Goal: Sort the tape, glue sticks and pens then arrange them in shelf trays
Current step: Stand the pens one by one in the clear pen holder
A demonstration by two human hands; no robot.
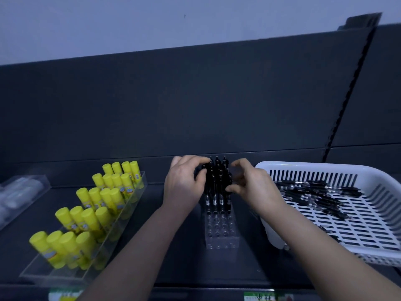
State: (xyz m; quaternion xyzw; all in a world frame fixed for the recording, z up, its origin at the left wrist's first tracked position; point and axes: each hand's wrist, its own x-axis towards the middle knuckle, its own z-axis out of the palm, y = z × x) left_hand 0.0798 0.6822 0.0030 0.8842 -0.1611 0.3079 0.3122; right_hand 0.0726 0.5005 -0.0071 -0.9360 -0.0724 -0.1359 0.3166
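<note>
A dark shelf (178, 268) carries everything, with a dark back panel behind it. At its right edge a white slotted basket (303, 167) sits tilted, with loose pens (314, 192), all black, lying scattered across its bottom. Toward the left edge a long clear tray (34, 272) runs from front to back and holds yellow glue sticks (91, 218) upright in rows of four. At the far left edge a second clear tray (21, 192) shows pale contents too blurred to name.

In the middle of the shelf stands a clear pen holder (221, 233) with rows of holes. Its back rows are filled with standing pens (217, 177), also black, and the front holes are bare.

The left hand (182, 183) has its fingers curled round the upper left of the standing pens. The right hand (253, 185) is at their right side, fingers bent and thumb touching the cluster; I cannot tell whether it actually grips one.
</note>
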